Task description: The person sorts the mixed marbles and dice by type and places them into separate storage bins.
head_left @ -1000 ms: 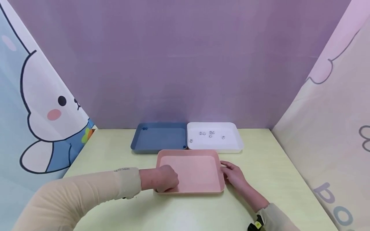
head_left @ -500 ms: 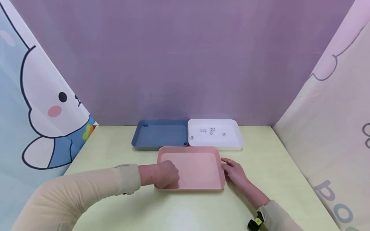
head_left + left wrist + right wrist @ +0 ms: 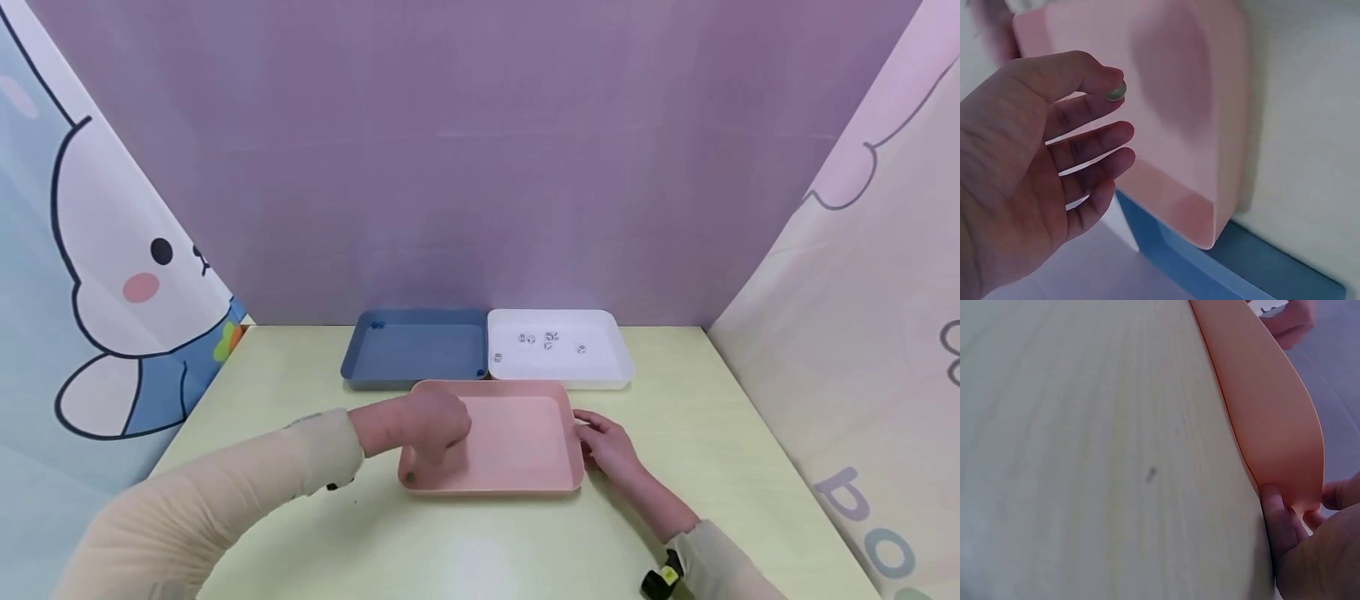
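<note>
My left hand (image 3: 435, 425) is over the left part of the pink tray (image 3: 525, 442). In the left wrist view, its thumb and index finger pinch a small, round, greenish glassy bead (image 3: 1117, 92); the other fingers are loosely bent. A small dark bead (image 3: 410, 477) lies in the tray's near left corner. My right hand (image 3: 611, 454) holds the tray's right side. In the right wrist view, one finger (image 3: 1272, 497) lies low against the outer wall, with another digit (image 3: 1341, 492) at the rim.
Behind the pink tray stand a blue tray (image 3: 416, 350) with a few dark blue beads, and a white tray (image 3: 592, 371) with several small clear, patterned pieces (image 3: 551, 337). A purple panel (image 3: 480, 167) rises behind the pale table (image 3: 300, 367).
My left hand has moved up and back from the pink tray's near left corner, uncovering the small dark bead there. The right hand stays at the tray's right side.
</note>
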{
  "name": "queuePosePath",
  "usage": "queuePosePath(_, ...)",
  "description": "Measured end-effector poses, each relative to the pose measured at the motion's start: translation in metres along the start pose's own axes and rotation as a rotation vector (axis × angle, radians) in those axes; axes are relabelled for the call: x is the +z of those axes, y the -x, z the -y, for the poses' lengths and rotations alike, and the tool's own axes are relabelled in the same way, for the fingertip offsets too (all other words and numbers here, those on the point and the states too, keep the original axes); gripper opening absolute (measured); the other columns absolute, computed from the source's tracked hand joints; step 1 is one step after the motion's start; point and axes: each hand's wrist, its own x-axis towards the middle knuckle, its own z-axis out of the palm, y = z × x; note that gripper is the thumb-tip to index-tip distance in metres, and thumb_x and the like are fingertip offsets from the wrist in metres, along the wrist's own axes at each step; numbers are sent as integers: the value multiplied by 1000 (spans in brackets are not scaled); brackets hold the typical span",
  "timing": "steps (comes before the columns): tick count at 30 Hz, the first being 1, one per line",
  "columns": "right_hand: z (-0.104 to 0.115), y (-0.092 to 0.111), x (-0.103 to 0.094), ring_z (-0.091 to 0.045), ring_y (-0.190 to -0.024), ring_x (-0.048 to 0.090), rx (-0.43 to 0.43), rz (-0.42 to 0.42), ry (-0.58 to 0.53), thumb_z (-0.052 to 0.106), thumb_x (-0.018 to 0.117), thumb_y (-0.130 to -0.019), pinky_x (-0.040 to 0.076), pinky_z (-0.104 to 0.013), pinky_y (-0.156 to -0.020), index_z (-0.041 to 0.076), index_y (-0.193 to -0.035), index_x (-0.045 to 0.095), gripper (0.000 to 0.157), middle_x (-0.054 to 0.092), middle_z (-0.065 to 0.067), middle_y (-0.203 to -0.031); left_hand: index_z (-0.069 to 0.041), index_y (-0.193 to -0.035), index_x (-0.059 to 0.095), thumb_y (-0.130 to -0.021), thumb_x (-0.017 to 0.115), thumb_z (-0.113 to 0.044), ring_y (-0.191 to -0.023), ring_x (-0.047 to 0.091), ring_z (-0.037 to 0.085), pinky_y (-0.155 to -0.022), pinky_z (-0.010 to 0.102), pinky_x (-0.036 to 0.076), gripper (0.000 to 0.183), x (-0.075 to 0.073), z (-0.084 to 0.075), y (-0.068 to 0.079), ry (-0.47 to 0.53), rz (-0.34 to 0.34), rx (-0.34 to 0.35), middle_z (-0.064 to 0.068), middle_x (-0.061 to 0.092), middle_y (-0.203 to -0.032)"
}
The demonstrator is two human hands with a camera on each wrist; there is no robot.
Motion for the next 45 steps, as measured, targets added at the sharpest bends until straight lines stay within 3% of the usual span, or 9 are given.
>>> queuePosePath(5,1,0,0,-16,-70,59,-2,-4,-2,12,58,-94,48,-27,-55,3,-135,56,41,65,-10,-87,-22,-70,61,-79,70,-12,-57,44,10,-53,27,40,17,-10,18,1,268,-63,-18,-11,50,-64)
queuePosePath(11,2,-2,1,-17,-70,59,-8,-1,12,13,57,-95,48,-27,-55,4,-135,56,41,66,-11,-90,-26,-79,65,-81,69,-15,-67,52,11,-61,30,48,12,-13,40,3,376,-169,-6,-13,58,-80)
queuePosePath(16,1,-3,3,-17,-70,59,-3,-4,4,12,58,-95,48,-27,-55,4,-135,57,41,65,-11,-90,-23,-85,68,-82,66,-17,-76,54,11,-70,30,49,7,-3,58,-2,501,-266,13,-11,59,-90)
queuePosePath(23,-1,-1,4,-17,-70,59,-8,-5,14,12,57,-95,48,-27,-54,3,-134,57,41,65,-11,-90,-18,-92,70,-89,65,-17,-101,58,19,-90,39,48,6,22,83,-16,814,-487,43,-8,61,-98)
queuePosePath(29,-2,-1,5,-17,-70,58,-3,-16,21,12,56,-94,48,-27,-54,5,-134,57,40,63,-11,-89,-16,-96,72,-87,73,-19,-102,59,30,-88,45,51,9,32,98,-30,1008,-682,29,-2,64,-99)
queuePosePath(32,-2,-1,5,-17,-70,58,-10,-15,13,12,56,-95,48,-27,-54,4,-134,57,40,63,-11,-90,-16,-99,71,-87,73,-20,-100,59,27,-84,41,51,12,35,101,-36,1045,-703,-10,-1,63,-103)
queuePosePath(38,-3,0,5,-18,-71,60,-17,-24,1,12,57,-95,50,-28,-56,2,-133,57,40,64,-12,-94,-17,-103,71,-89,72,-22,-100,57,19,-82,37,52,15,39,106,-53,1106,-679,-85,-1,61,-108)
queuePosePath(45,-3,1,4,-18,-74,62,-12,-31,-6,12,58,-94,52,-29,-58,2,-134,57,40,66,-13,-97,-4,-112,70,-90,72,-22,-113,53,22,-89,44,49,28,39,112,-77,1287,-699,-123,2,60,-118)
